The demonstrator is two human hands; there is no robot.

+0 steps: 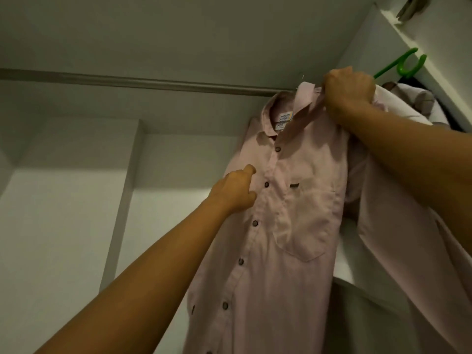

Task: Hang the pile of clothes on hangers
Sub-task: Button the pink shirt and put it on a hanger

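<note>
Pink button-front shirt (293, 226): hangs below the right hand (348, 88), which is fisted round its collar just under the closet rail (153, 83). Left hand (236, 190): lower down, fingers curled against the placket; pinching or merely touching, cannot tell. Green hanger (398, 67): just beyond the right fist, beside a white garment (408, 108).

Inside of a white wardrobe, seen from below in dim, greenish light. A grey metal hanging rail (153, 81) runs from 9 o'clock towards the centre, under the flat white top panel (178, 26). A white upright divider panel (125, 195) stands at 8 o'clock against the plain white back wall (63, 200).
</note>
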